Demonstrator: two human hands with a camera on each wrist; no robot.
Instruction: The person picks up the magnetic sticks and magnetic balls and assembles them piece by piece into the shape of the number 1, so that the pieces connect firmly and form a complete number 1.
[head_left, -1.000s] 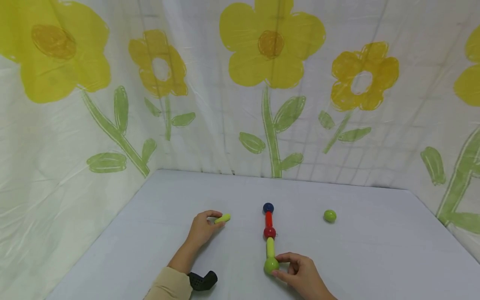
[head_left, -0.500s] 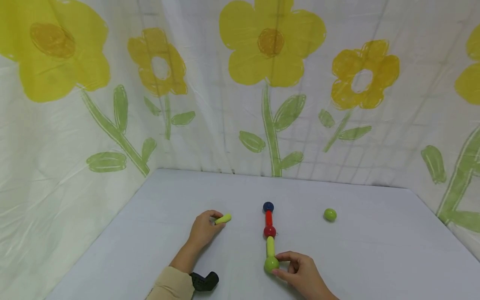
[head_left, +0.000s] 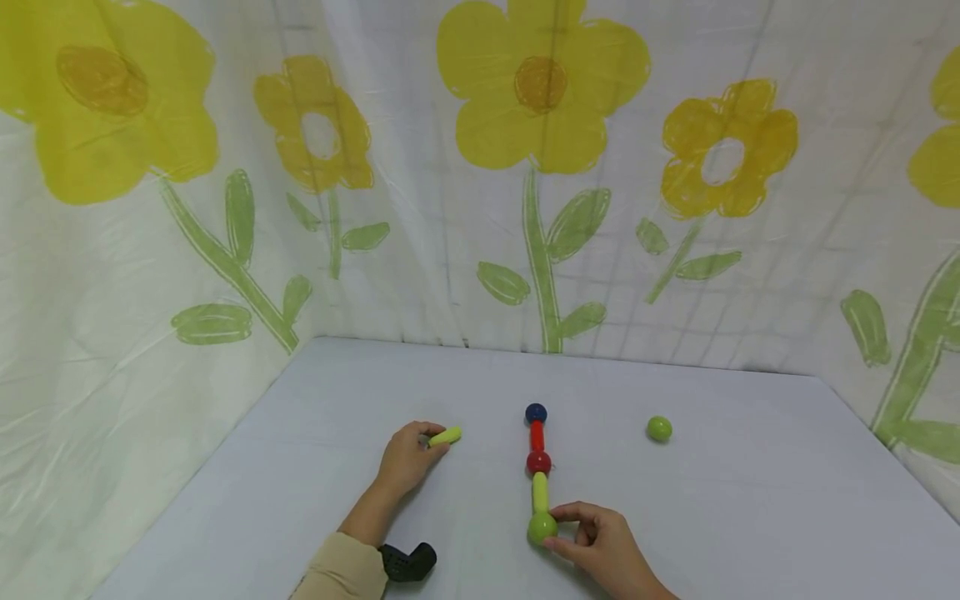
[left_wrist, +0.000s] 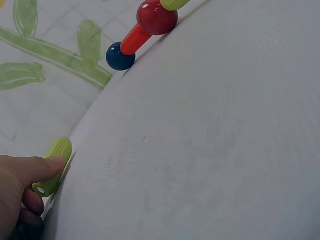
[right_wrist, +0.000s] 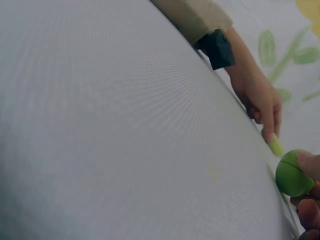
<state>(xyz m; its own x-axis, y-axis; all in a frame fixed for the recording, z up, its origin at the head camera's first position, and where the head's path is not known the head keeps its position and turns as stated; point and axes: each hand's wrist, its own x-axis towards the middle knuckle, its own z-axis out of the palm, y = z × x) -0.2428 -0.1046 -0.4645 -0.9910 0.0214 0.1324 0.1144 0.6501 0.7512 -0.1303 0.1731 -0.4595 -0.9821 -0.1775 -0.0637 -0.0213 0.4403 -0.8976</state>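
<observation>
Much flowered curtain (head_left: 420, 250) along far and side edges of the bench (head_left: 750, 500). Down mid-bench, well inside those edges, one ball-and-rod chain (head_left: 539, 467), lying between left hand (head_left: 405, 457) and right hand (head_left: 600, 542). Pinching chain's near green ball (head_left: 542, 529) with the right, yellow-green rod (head_left: 447, 434) with the left. Right of the chain, short of the far edge, loose green ball (head_left: 660, 429).

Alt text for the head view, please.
A person's right hand pinches the green ball at the near end of a row of balls and rods on a pale table; the left hand holds a separate lime rod. Another green ball lies to the right; a flowered sheet hangs behind.
</observation>
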